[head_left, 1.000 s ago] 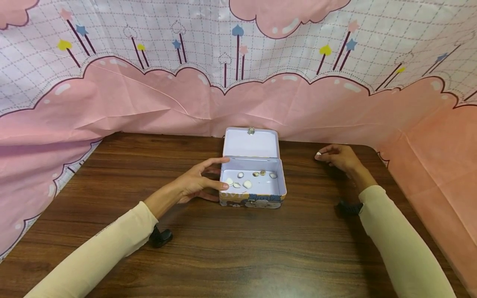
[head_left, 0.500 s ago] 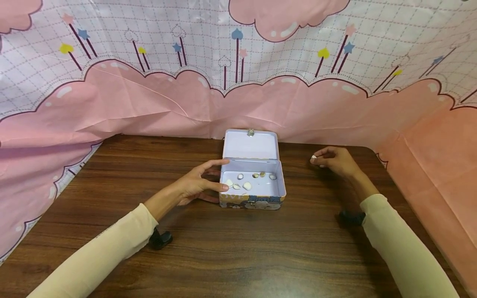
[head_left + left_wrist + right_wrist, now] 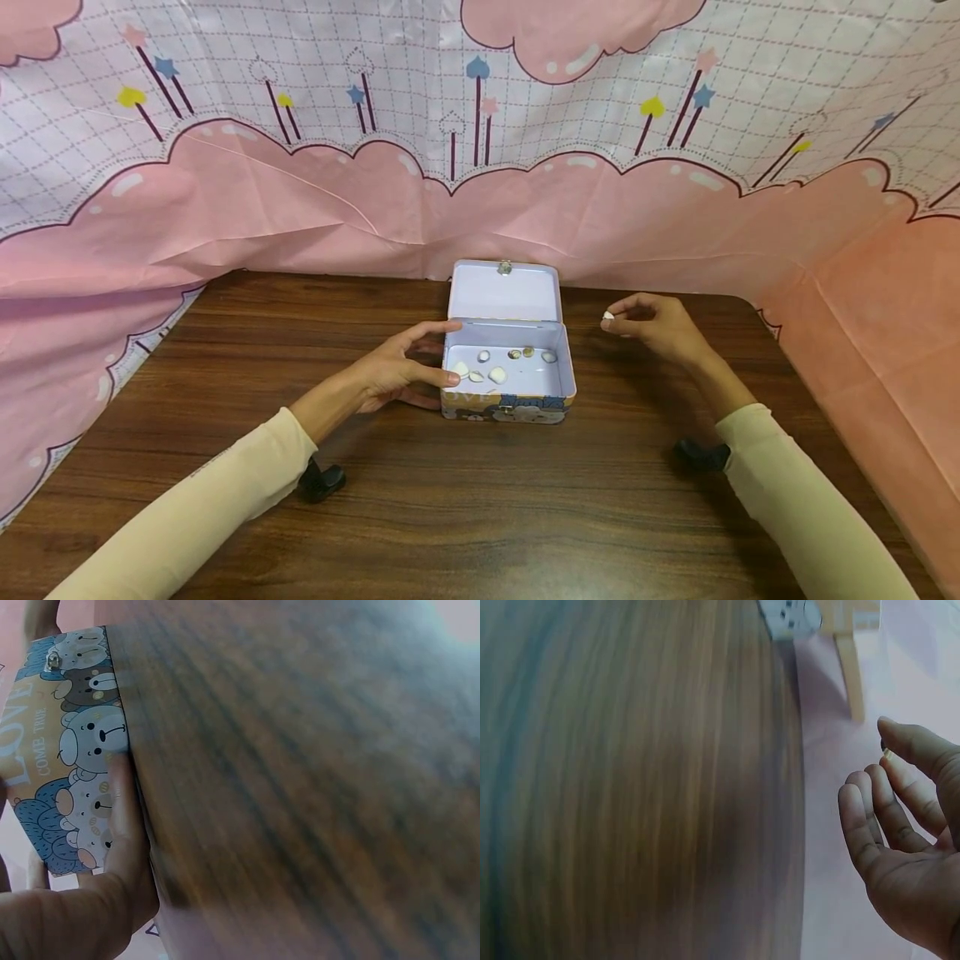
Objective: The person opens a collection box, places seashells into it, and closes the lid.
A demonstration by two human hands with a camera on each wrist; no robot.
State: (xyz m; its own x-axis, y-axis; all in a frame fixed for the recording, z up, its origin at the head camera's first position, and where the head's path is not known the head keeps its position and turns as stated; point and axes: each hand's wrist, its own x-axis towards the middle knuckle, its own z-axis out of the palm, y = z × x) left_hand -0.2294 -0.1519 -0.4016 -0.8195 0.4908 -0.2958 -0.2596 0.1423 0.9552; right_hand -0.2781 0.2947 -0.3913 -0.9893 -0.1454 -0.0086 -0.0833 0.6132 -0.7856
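Note:
A tin box with a lavender inside and cartoon bears on its front stands on the table, its hinged lid raised at the back. Several small seashells lie spread over its floor, white ones toward the left and brownish ones farther back. My left hand holds the box by its left side, index finger at the back of the rim and thumb near the front corner. To the right of the box, above the table, my right hand pinches a small white seashell between thumb and index fingertips.
The dark wooden table runs back to a pink and white printed cloth, which also hangs along the sides. A black wrist strap piece juts out below the right wrist, another below the left.
My right hand has moved left toward the box, carrying the pinched seashell. My left hand and the box keep their place.

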